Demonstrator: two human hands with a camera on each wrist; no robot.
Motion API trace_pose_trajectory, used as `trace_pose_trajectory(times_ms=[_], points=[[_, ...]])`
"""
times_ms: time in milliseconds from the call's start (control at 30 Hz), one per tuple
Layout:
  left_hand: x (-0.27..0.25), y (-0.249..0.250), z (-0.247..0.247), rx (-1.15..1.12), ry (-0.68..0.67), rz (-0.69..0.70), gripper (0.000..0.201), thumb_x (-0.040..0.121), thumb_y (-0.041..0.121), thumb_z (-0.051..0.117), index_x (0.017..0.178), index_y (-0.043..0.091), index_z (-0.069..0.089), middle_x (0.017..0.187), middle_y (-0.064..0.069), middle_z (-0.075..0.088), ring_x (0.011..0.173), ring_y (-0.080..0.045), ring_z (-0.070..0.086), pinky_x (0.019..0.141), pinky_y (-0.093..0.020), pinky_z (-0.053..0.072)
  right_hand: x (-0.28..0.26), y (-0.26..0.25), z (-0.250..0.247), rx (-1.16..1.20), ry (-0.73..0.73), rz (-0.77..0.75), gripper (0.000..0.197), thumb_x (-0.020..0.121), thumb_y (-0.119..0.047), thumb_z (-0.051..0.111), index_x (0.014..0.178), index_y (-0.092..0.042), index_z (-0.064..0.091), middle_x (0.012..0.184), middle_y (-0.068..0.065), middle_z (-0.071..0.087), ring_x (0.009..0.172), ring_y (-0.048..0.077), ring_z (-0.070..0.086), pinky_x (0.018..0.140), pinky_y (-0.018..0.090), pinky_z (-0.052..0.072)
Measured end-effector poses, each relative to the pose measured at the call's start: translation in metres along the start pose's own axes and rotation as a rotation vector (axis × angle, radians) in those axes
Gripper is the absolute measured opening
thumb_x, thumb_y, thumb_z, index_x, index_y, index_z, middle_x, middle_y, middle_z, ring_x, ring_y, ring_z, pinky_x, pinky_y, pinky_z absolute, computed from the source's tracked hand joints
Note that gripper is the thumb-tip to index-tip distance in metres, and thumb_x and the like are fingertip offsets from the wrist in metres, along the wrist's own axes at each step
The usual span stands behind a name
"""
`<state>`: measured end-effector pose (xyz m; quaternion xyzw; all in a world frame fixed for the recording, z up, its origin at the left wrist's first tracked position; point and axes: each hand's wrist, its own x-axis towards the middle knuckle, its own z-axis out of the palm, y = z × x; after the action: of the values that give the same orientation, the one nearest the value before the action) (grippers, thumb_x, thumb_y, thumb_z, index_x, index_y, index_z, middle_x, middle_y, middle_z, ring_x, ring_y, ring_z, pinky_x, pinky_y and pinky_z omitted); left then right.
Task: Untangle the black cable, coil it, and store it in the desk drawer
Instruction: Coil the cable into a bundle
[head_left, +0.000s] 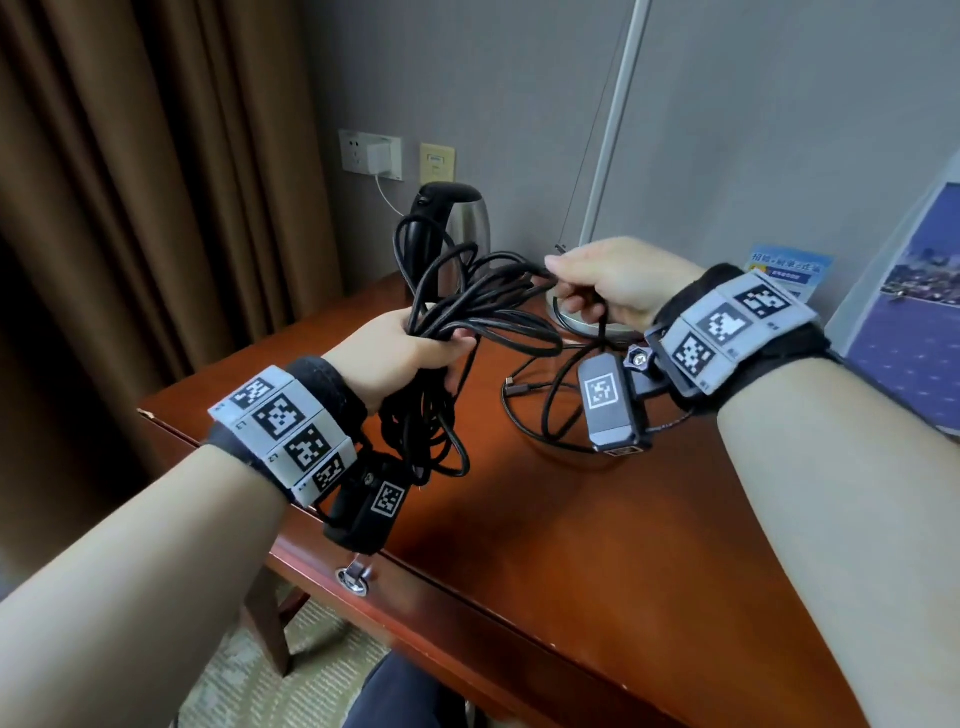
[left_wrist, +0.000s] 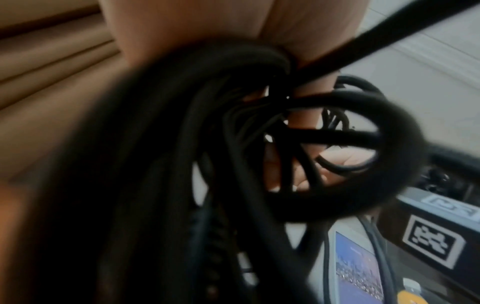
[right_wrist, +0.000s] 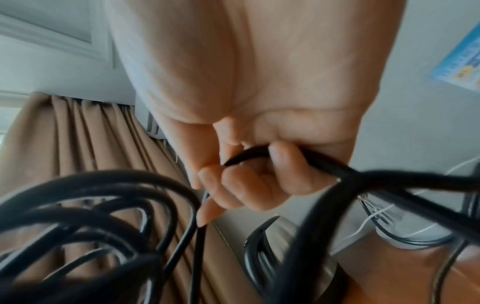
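Black cable (head_left: 470, 312): one, tangled, held above the table (head_left: 597, 519) between two hands. A bundle of several loops is gripped in the left hand (head_left: 400, 353), fingers curled round it, with further loops hanging below the fist toward the table edge. A single strand is pinched in the right hand (head_left: 613, 286), fingers closed round it; in the right wrist view the strand is seen passing under the curled fingers (right_wrist: 285, 162). Between the hands the strands cross in open loops, and a slack portion is laid on the table top, ending in one plug (head_left: 514, 387).

Table: one, reddish-brown wood, with one drawer front (head_left: 467, 613) at the near edge, seen closed, and one metal pull (head_left: 353, 579).

Kettle (head_left: 462, 223): one, steel with black handle, stood at the back of the table behind the cable loops.

Lamp (head_left: 608, 156): one, white stem, its round base (head_left: 576, 317) just beside the right hand.

Wall sockets (head_left: 371, 158): one white plate carrying one white charger, one yellowish plate beside it.

Printed card (head_left: 787, 267): one, blue, propped at the back right.

Curtain (head_left: 130, 182): brown, at the left.
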<state>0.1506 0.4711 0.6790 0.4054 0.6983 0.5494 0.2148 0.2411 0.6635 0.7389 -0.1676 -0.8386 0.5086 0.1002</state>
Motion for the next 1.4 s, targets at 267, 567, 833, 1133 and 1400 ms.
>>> trace_pose_trajectory(times_ms=[267,567,833,1133,1400], points=[[0.006,-0.015,0.000,0.096,0.040,0.006,0.023,0.067,0.030,0.064,0.090,0.029,0.060,0.076,0.012,0.066,0.074,-0.011,0.062,0.080,-0.034,0.050,-0.003,0.008,-0.004,0.011,-0.003,-0.080,0.026,0.098,-0.014,0.043,0.073,-0.015,0.052,0.064,-0.005,0.045,0.046,0.002,0.033,0.037,0.010,0.021],[0.013,-0.015,0.007,0.149,0.050,0.062,0.048,0.065,0.017,0.055,0.110,0.003,0.047,0.083,-0.014,0.054,0.075,-0.022,0.051,0.072,-0.044,0.048,0.001,0.002,-0.001,0.057,0.056,-0.185,0.024,0.098,-0.014,0.045,0.078,-0.012,0.058,0.067,-0.005,0.048,0.045,0.001,0.033,0.040,0.010,0.025],[0.016,-0.015,-0.004,0.211,0.011,0.127,0.026,0.062,0.017,0.062,0.084,0.026,0.051,0.074,0.001,0.055,0.072,-0.018,0.053,0.079,-0.044,0.048,-0.002,0.013,-0.006,-0.104,0.085,-0.185,0.035,0.093,-0.030,0.053,0.061,-0.018,0.054,0.052,-0.006,0.041,0.045,0.008,0.031,0.045,0.016,0.030],[0.015,-0.011,-0.013,0.054,0.145,0.184,0.011,0.065,0.016,0.062,0.069,0.018,0.052,0.053,0.003,0.055,0.057,-0.017,0.055,0.063,-0.033,0.048,-0.006,0.051,0.001,-0.629,-0.015,0.201,0.036,0.101,-0.026,0.032,0.075,-0.014,0.053,0.069,0.001,0.050,0.064,0.016,0.051,0.045,0.016,0.040],[0.013,-0.012,-0.002,0.085,0.066,0.207,0.014,0.069,0.021,0.062,0.074,0.016,0.051,0.053,0.005,0.055,0.060,-0.018,0.055,0.070,-0.041,0.050,0.000,0.061,0.008,-0.304,0.263,0.437,0.035,0.103,-0.028,0.022,0.083,-0.010,0.045,0.090,0.022,0.060,0.090,0.033,0.060,0.066,0.043,0.051]])
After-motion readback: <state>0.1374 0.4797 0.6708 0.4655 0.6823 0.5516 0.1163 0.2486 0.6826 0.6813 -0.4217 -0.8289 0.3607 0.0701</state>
